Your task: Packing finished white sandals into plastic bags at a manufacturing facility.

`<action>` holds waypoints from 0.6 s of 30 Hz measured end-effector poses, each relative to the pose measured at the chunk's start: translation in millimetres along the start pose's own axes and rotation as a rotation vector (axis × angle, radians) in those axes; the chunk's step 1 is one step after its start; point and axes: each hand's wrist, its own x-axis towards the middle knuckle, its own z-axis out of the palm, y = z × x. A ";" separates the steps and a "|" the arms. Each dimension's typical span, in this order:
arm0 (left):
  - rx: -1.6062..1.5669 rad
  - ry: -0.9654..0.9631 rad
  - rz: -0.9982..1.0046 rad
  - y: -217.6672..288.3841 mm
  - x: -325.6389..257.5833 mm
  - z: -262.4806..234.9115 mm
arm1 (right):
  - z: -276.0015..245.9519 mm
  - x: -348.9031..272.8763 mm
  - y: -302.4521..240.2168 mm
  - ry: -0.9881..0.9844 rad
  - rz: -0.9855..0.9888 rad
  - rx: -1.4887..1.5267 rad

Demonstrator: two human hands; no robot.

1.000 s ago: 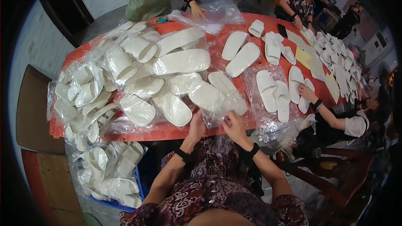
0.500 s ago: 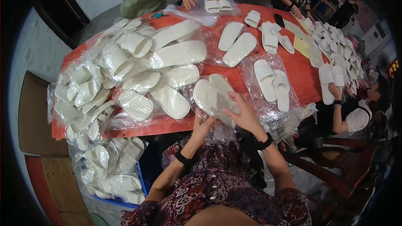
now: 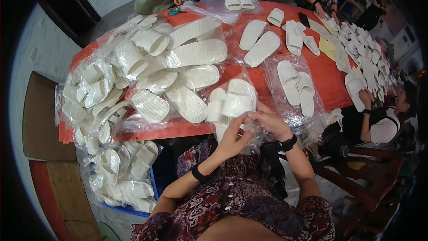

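At counter point(image 3: 330, 91) edge, 6 o'clock: both hands now lifted w/ bagged white slippers point(image 3: 234, 105), off the counter vs. 1 s ago. Left hand point(image 3: 232, 140) grips bag underside; right hand point(image 3: 269, 122) pinches its plastic. Packed pile point(image 3: 147, 76) at 10 o'clock.

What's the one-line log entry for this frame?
left hand: grips bagged white slippers | right hand: pinches same clear bag | above red table edge
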 end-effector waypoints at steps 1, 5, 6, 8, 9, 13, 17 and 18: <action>-0.010 -0.112 -0.083 -8.3 1.6 4.6 | -28.9 -2.0 13.9 0.013 0.084 0.001; 0.111 -0.206 -0.063 -36.2 11.3 -1.5 | -102.0 -13.2 42.4 0.161 0.307 -0.083; 0.222 -0.180 0.031 -45.1 18.1 -11.2 | -104.8 -13.9 39.6 0.167 0.307 -0.079; 0.312 0.050 0.061 -67.1 36.5 -31.4 | -109.9 -13.7 33.2 0.179 0.269 -0.245; 0.391 0.101 0.053 -74.3 47.3 -42.2 | -114.8 -15.8 27.2 0.192 0.283 -0.259; 0.606 0.096 0.136 -106.5 75.6 -69.2 | -113.5 9.7 15.3 0.359 0.178 -0.574; 0.685 -0.003 0.080 -124.2 100.2 -60.9 | -147.4 52.5 26.7 0.346 0.042 -0.833; 0.764 -0.058 0.050 -129.1 103.9 -61.0 | -154.8 61.5 32.0 0.346 0.045 -0.829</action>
